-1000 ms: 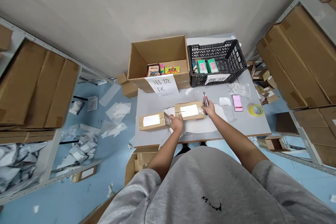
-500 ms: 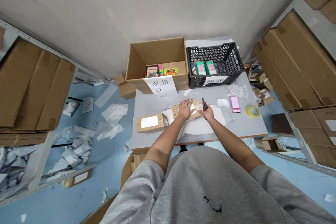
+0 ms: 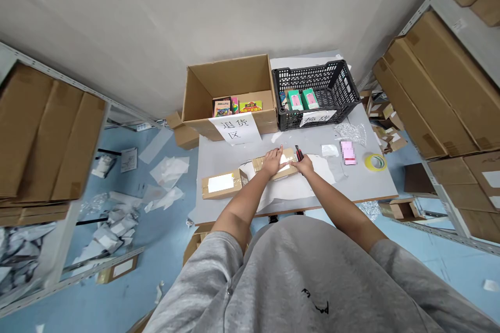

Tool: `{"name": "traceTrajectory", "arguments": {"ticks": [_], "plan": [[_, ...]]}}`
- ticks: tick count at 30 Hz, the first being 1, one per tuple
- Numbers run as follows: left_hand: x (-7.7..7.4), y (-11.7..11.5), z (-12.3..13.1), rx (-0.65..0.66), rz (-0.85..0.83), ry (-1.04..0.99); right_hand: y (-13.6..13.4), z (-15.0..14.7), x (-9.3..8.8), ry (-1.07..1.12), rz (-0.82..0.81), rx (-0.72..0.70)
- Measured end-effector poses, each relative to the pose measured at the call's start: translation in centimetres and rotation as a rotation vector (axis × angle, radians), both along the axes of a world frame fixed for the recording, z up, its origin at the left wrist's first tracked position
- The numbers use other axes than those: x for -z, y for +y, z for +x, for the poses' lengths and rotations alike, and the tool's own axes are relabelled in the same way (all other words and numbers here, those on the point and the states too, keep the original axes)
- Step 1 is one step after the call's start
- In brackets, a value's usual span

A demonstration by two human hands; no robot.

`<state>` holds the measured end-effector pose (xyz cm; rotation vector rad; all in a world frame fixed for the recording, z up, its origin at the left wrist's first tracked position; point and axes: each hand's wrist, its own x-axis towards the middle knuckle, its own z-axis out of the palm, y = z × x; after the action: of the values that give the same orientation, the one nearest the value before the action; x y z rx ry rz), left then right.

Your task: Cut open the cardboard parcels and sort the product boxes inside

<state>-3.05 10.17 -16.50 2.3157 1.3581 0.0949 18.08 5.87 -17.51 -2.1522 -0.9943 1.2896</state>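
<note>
A small brown cardboard box with a white label and shiny clear tape lies on white paper in the middle of the table. On its left part rests my left hand, fingers stretched out and thumb reaching over the label. My right hand is closed around a red and black utility knife, which points away from me. The right thumb touches the box's right end. A second taped cardboard box with a white label stands to the left.
At the back stand an open carton holding colourful packs and a black plastic crate with green boxes. To the right lie a pink phone-shaped item, yellow tape and bubble wrap. Shelves with cartons flank both sides.
The view has shifted slightly. My left hand still lies on the box, its fingers a little differently placed. The knife stays in my right hand, tilted a bit more upright.
</note>
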Motion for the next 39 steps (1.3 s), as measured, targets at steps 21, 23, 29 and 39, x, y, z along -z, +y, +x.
{"name": "traceTrajectory", "arguments": {"ticks": [21,23,29,39], "plan": [[0.7,0.7,-2.6,0.177,0.085,0.208,-0.1,-0.6,-3.4,-0.372,0.012,-0.327],[0.8,0.7,-2.4,0.19,0.096,0.203,-0.7,0.5,-4.2,-0.406,0.158,-0.448],[1.7,0.7,-2.4,0.196,0.118,0.171,-1.1,5.1,-6.2,-0.494,0.286,-0.906],[2.8,0.9,-3.9,0.255,0.134,0.035,2.1,4.9,-7.6,-0.631,0.228,-1.231]]}}
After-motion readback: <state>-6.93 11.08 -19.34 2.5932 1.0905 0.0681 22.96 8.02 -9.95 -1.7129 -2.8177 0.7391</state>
